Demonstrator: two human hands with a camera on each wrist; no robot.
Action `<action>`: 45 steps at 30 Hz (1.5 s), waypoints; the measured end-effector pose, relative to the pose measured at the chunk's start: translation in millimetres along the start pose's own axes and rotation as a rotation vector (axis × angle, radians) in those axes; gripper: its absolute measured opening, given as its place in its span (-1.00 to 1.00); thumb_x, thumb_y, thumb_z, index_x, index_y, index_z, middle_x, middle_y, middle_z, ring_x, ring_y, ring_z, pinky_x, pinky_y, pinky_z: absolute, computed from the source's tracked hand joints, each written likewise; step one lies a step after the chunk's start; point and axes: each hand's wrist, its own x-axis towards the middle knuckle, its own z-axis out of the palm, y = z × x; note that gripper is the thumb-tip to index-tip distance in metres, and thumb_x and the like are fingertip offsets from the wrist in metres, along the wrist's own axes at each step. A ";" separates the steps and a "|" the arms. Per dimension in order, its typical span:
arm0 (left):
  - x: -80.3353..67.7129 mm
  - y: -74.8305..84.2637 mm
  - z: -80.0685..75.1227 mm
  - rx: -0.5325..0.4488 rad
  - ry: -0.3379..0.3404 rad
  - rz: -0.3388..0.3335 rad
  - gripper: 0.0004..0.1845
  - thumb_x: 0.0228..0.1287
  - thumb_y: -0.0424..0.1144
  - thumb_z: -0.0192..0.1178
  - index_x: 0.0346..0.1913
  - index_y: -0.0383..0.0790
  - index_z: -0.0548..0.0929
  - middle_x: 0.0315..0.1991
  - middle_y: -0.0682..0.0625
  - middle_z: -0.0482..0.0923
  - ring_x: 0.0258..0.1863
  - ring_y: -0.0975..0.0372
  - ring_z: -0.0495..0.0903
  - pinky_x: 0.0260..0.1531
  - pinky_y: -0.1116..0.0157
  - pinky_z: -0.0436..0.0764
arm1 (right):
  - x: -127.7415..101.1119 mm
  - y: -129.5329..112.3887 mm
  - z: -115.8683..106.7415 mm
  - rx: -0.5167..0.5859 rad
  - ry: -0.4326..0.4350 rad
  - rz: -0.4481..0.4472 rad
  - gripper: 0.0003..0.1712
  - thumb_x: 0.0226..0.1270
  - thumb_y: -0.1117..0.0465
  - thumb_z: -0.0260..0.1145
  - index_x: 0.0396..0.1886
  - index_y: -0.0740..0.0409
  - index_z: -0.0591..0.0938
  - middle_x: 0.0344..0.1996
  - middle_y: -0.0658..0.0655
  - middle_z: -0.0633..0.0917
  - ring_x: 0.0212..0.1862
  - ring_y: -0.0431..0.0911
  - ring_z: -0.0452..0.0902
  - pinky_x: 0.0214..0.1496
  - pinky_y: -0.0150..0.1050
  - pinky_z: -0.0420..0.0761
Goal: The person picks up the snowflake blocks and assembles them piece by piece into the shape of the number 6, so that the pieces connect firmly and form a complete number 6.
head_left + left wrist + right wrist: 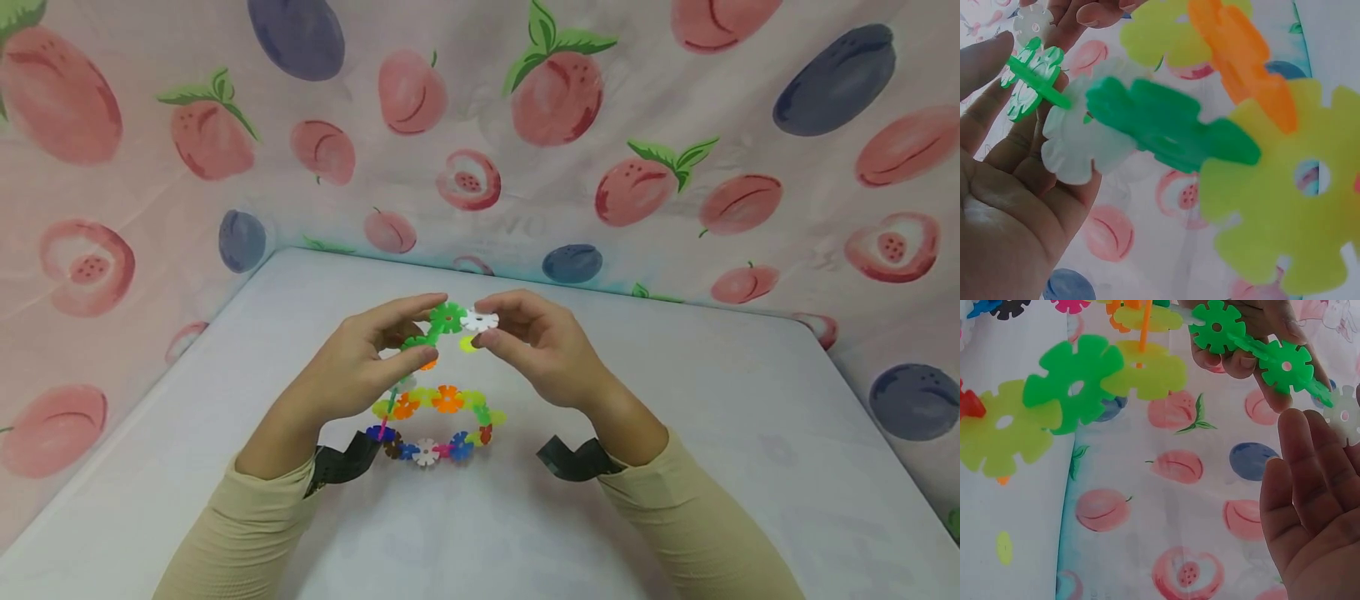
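Observation:
Snowflake building discs, slotted into one another, form a chain with a multicoloured loop (447, 399) hanging at its lower end. My left hand (360, 358) holds the upper part of the chain, thumb and fingers about the green discs (447, 317). At the top end is a white disc (487, 320), pinched between the thumb and fingers of my right hand (558, 354). It meets the uppermost green disc edge to edge. In the right wrist view, the white disc (1344, 415) is partly cut off beside the right fingers. Yellow and orange discs fill the left wrist view's foreground.
A white-covered table (720, 417) lies beneath both hands. A yellow piece (1004, 548) lies on it. Fruit-patterned cloth (465, 108) stands behind and at the sides. Black straps (573, 460) stick out from both wrists near the beige sleeves.

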 end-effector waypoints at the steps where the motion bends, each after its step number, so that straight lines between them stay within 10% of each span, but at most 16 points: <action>1: 0.0 0.0 0.0 0.004 0.002 -0.010 -0.45 0.36 -0.36 0.27 0.39 -0.21 0.48 0.17 -0.06 0.58 -0.14 0.24 0.66 -0.02 0.13 0.62 | 0.1 -0.5 0.1 -0.003 0.005 0.003 -0.67 0.39 0.51 0.21 0.12 0.52 0.48 -0.13 0.39 0.63 -0.11 0.12 0.68 0.05 -0.12 0.64; 11: -0.9 1.0 0.8 -0.023 0.047 -0.074 -0.60 0.50 -0.34 0.12 0.33 -0.27 0.53 0.14 -0.10 0.62 -0.05 0.16 0.67 0.00 0.11 0.63 | 0.1 -4.7 1.4 -0.152 0.078 0.014 -0.68 0.30 0.56 0.29 0.05 0.43 0.61 -0.11 0.26 0.68 -0.10 0.00 0.69 0.00 -0.15 0.66; 19: 1.5 4.0 6.0 -0.019 0.152 -0.121 -0.77 0.45 -0.32 0.20 0.06 -0.29 0.72 -0.30 -0.01 0.67 -0.37 0.18 0.60 -0.31 0.30 0.62 | 1.2 -8.1 1.7 -0.185 0.077 0.012 -0.64 0.31 0.49 0.30 0.11 0.42 0.62 -0.08 0.21 0.72 -0.06 0.01 0.70 -0.01 -0.16 0.67; 45: -1.0 9.1 10.9 0.018 0.215 -0.104 -0.86 0.44 -0.31 0.21 -0.12 -0.25 0.75 -0.30 0.04 0.70 -0.27 0.19 0.65 -0.31 0.21 0.59 | 7.6 -24.0 -4.4 -0.444 0.016 -0.006 -0.65 0.19 0.36 0.50 -0.01 0.30 0.74 -0.15 0.09 0.78 -0.12 -0.16 0.68 -0.08 -0.21 0.66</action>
